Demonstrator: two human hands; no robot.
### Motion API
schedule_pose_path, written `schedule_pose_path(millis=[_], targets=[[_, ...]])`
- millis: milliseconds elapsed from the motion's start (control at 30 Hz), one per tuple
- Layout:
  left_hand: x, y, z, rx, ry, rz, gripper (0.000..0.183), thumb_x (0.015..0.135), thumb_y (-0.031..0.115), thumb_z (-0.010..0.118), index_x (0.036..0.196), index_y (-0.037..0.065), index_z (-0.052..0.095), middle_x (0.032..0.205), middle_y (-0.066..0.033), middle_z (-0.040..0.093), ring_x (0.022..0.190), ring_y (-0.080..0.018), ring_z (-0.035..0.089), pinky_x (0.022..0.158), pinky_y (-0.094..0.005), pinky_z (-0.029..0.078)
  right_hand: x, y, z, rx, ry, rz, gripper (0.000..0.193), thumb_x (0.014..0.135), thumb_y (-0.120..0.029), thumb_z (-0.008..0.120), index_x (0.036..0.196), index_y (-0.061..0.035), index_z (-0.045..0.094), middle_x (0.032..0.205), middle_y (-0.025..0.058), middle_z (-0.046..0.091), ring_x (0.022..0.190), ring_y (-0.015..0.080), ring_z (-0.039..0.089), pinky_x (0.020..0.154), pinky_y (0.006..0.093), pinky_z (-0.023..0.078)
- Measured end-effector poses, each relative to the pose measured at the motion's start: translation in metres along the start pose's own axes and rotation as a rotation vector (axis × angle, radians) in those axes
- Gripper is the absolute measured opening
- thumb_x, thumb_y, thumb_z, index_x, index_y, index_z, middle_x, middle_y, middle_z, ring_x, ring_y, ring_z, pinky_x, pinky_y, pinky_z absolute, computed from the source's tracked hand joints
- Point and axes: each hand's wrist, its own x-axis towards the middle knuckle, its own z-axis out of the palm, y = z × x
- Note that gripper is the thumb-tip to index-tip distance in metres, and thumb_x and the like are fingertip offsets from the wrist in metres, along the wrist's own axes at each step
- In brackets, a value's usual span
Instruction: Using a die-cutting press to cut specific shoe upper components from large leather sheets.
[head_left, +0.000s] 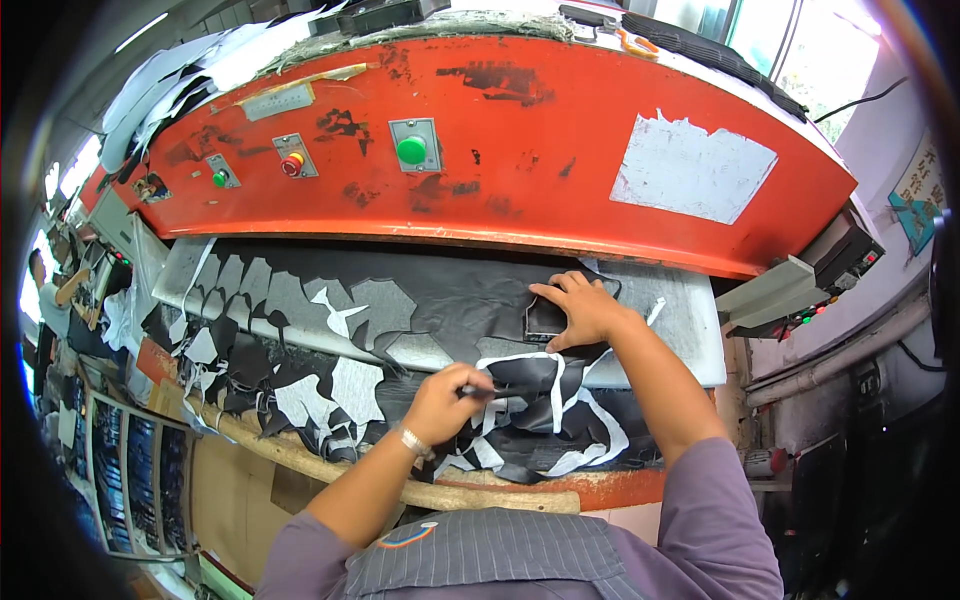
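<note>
My right hand [585, 310] spans a small dark-edged cutting die [543, 322] on the black sheet material [440, 290], its thumb at the near edge and its fingers at the far one. My left hand [442, 402], lower and to the left, is closed on something dark and slim that I cannot make out. Beside that hand, curled black offcuts with white undersides [545, 375] hang over the near edge of the white cutting board [690, 330]. Further left, the sheet has a row of cut-out gaps along its near side.
Just beyond the board rises a red press beam [500, 130] with a green button [411, 150] and a red knob [292, 164]. White and black scraps [355, 390] heap along the front ledge. A wooden pole [330, 465] runs before me. Another person [55, 300] works far left.
</note>
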Motion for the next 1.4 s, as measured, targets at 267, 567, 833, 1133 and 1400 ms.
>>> schedule_pose_path(millis=[267, 567, 833, 1133, 1400], targets=[[0.074, -0.014, 0.030, -0.074, -0.362, 0.222, 0.018, 0.075, 0.006, 0.074, 0.092, 0.009, 0.067, 0.152, -0.0191, 0.027, 0.139, -0.0319, 0.031, 0.109, -0.0363, 0.030, -0.093, -0.023, 0.059, 0.623, 0.661, -0.012, 0.086, 0.050, -0.027, 0.086, 0.118, -0.0041, 0.039, 0.126, 0.0212, 0.045, 0.120, 0.0378, 0.044, 0.101, 0.0439, 0.038], [0.101, -0.014, 0.066, 0.188, -0.187, -0.045, 0.029, 0.073, 0.014, 0.072, 0.100, 0.004, 0.068, 0.138, -0.0218, 0.046, 0.128, -0.0347, 0.045, 0.104, -0.0400, 0.039, -0.168, -0.082, 0.092, 0.654, 0.724, 0.168, 0.083, 0.053, -0.033, 0.090, 0.113, -0.0012, 0.043, 0.124, 0.0229, 0.045, 0.116, 0.0368, 0.045, 0.098, 0.0432, 0.038], [0.147, 0.000, 0.085, 0.614, -0.071, -0.579, 0.047, 0.082, 0.010, 0.063, 0.123, -0.003, 0.044, 0.120, -0.0265, 0.057, 0.115, -0.0378, 0.056, 0.097, -0.0409, 0.047, -0.144, -0.068, 0.056, 0.343, 0.400, 0.047, 0.043, 0.075, -0.037, 0.073, 0.101, -0.0050, 0.063, 0.108, 0.0182, 0.060, 0.104, 0.0356, 0.054, 0.086, 0.0450, 0.041], [0.099, -0.013, 0.119, 0.089, 0.294, -0.289, 0.052, 0.069, 0.021, 0.080, 0.112, -0.001, 0.061, 0.111, -0.0222, 0.063, 0.105, -0.0369, 0.061, 0.091, -0.0399, 0.048, -0.082, -0.001, 0.095, -0.016, 0.310, 0.506, 0.051, 0.097, -0.036, 0.039, 0.144, -0.0160, 0.038, 0.153, 0.0082, 0.029, 0.143, 0.0260, 0.022, 0.113, 0.0521, 0.018], [-0.026, 0.051, 0.031, -0.135, -0.270, 0.296, 0.035, 0.077, 0.026, 0.074, 0.099, 0.002, 0.064, 0.086, -0.0133, 0.066, 0.082, -0.0231, 0.063, 0.074, -0.0340, 0.048, -0.074, -0.003, 0.088, -0.010, 0.304, 0.497, 0.049, 0.098, -0.032, 0.041, 0.144, -0.0155, 0.037, 0.152, 0.0113, 0.029, 0.142, 0.0290, 0.023, 0.112, 0.0543, 0.019]])
